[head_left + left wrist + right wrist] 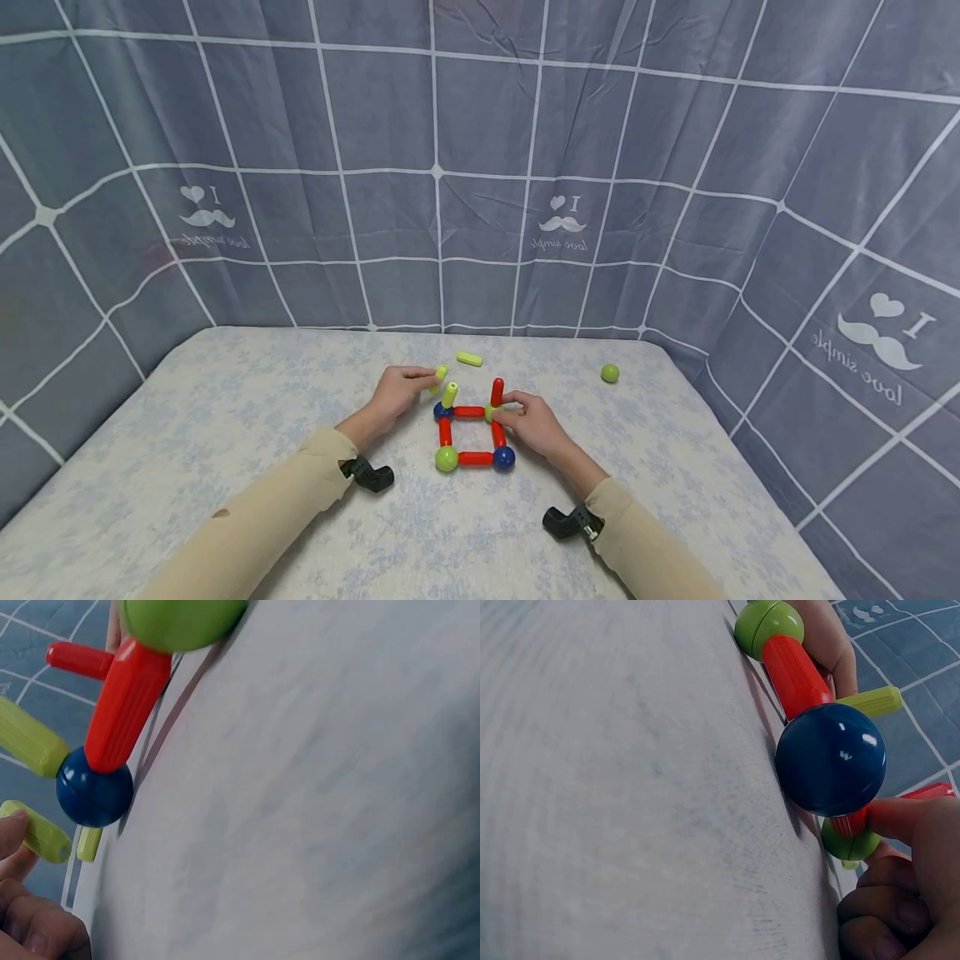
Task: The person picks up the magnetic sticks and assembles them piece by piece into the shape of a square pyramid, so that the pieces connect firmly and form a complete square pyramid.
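A square frame of red rods joined by balls lies on the table. Blue balls sit at its back left [443,411] and front right [504,458], and a green ball [446,458] at its front left. My left hand [397,390] pinches a yellow-green rod [46,838] just behind the back left corner. On that corner's blue ball another yellow-green rod [450,395] stands up, leaning slightly. The thumb and fingers of my right hand [534,423] hold the back right green ball [849,841], which carries an upright red rod [497,392]. The hand partly hides this ball.
Behind the frame lies a loose yellow-green rod [469,358]. A loose green ball [610,373] sits farther right on the pale, patterned tablecloth [420,542]. A grey-blue curtain [480,208] with white lines hangs behind and to both sides of the table.
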A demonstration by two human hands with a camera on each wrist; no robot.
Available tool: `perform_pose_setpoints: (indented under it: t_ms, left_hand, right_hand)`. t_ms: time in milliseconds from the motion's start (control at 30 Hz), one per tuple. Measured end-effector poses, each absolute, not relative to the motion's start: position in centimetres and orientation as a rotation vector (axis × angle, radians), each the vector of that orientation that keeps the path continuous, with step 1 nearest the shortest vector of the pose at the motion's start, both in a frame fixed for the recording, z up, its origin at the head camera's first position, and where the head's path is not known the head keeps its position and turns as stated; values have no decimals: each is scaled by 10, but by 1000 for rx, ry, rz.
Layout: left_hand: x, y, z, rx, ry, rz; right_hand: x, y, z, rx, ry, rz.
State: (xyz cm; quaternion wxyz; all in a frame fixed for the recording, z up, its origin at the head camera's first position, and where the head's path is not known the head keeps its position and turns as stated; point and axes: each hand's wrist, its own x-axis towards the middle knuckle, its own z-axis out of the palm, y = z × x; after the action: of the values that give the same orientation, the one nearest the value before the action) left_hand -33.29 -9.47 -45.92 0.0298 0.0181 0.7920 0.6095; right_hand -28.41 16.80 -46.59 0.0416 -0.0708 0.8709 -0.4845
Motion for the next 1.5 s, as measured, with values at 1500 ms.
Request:
perform_pose_setpoints:
  t_ms: [1500]
  left_hand:
    - [-248,-87,-455,-83,2069,2198]
  right_hand:
    - [-284,167,-466,-167,2659,-1496]
